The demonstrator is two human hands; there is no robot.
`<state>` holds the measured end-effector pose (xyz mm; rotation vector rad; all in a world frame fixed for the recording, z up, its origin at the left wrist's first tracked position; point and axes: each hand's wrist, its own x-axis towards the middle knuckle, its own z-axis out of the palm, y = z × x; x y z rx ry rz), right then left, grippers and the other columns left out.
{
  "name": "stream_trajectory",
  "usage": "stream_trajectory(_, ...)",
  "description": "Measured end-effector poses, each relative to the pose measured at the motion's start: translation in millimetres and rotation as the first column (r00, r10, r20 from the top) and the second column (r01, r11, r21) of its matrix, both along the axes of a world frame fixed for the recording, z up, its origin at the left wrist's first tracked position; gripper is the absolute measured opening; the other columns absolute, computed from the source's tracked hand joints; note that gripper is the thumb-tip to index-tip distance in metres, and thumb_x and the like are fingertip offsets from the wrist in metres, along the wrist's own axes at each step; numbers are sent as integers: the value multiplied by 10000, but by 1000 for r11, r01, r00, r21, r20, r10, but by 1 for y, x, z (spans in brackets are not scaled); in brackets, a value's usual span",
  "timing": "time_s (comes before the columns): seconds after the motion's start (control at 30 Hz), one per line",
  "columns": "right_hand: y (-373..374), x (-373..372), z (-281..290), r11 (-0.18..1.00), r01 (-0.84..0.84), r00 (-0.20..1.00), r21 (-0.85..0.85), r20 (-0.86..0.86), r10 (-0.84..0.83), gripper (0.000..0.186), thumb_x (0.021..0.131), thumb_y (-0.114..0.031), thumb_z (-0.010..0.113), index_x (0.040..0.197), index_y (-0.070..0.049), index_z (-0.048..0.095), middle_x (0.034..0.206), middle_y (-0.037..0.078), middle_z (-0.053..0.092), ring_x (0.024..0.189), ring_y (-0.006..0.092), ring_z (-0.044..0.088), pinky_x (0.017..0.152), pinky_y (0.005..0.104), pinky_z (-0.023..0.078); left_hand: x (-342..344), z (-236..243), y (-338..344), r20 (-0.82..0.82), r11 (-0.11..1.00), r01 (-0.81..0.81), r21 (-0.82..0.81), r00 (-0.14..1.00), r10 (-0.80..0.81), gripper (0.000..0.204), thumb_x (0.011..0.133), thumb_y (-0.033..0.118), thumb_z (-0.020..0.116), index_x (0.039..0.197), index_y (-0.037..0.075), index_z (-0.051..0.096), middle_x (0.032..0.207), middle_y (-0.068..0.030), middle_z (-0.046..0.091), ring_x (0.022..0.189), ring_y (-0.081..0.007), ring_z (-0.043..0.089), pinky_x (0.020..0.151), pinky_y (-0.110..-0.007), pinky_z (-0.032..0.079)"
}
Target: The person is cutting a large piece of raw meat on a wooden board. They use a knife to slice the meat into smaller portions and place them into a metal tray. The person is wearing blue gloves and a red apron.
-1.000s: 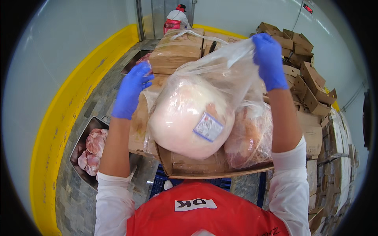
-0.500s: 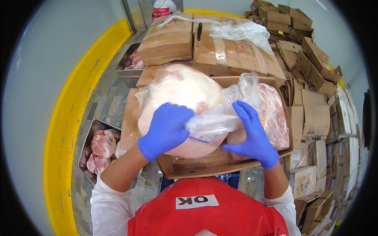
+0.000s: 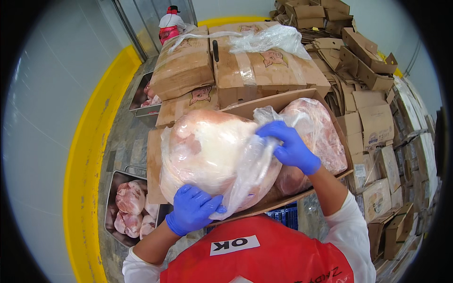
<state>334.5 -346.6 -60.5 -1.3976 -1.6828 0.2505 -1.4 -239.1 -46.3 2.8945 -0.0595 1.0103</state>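
Note:
A large pale cut of meat (image 3: pixel 207 146) in a clear plastic bag rests over the left part of an open cardboard box (image 3: pixel 342 137). My left hand (image 3: pixel 194 208), in a blue glove, is closed on the near edge of the bag (image 3: pixel 245 172), low on the meat. At the bag's far right part, my right hand (image 3: pixel 291 147), gloved too, grips the gathered plastic. The film stretches slantwise between both hands. Beside it in the box lies a second plastic-wrapped cut of meat (image 3: pixel 318 129), redder in colour.
Closed cartons (image 3: pixel 264 70) stand stacked beyond the box, with loose plastic film (image 3: pixel 273 40) and a dark-handled tool (image 3: pixel 215 50) on top. Metal bins (image 3: pixel 111 203) of meat stand at the left. Flattened cardboard (image 3: pixel 373 118) is piled right. Another person (image 3: pixel 171 23) is at the far end.
My left hand has moved down toward me along the meat, and my right hand has closed on the plastic. The bag is now stretched between them. The view has shifted slightly.

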Motion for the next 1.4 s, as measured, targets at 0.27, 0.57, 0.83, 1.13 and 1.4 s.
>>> stream_trajectory(0.27,-88,-26,-56,802,331,939,-497,88,-333,431,850,-412,767,1019,-21,705,909,215,717,848,356,708,787,408,544,70,-3,50,-62,977,-133,168,987,145,224,832,130,675,1051,156,717,807,-61,610,762,-259,603,720,-426,465)
stream_trajectory(0.57,-105,-107,-7,659,16,1000,-752,13,-9,478,913,-468,716,998,2,713,866,268,694,807,424,686,766,468,534,-74,-30,26,-520,908,-221,-355,854,5,318,801,129,684,1115,84,702,1041,-163,731,955,-370,703,853,-449,563)
stream_trajectory(0.83,-68,-175,17,976,213,861,-42,480,-167,802,629,-353,924,1310,-50,629,1316,165,627,1255,324,584,1054,427,458,-158,14,-37,-248,582,-118,-805,957,-149,185,781,78,758,948,13,710,819,-155,687,780,-355,691,706,-384,554)
stream_trajectory(1.13,-76,-191,-37,885,-41,999,-465,-11,40,305,923,-303,705,950,0,733,838,227,690,807,415,678,751,482,528,-52,-12,-23,-320,989,-134,58,936,145,471,831,358,752,1191,74,644,1328,-147,583,1346,-312,486,1162,-459,336)
stream_trajectory(1.4,-45,-130,-17,845,520,821,123,201,-534,484,838,-228,811,1225,12,647,1167,210,664,1091,373,637,917,460,521,-20,-65,-23,-408,999,25,-21,913,-31,109,824,168,623,922,119,629,885,-80,585,887,-265,583,822,-404,444)
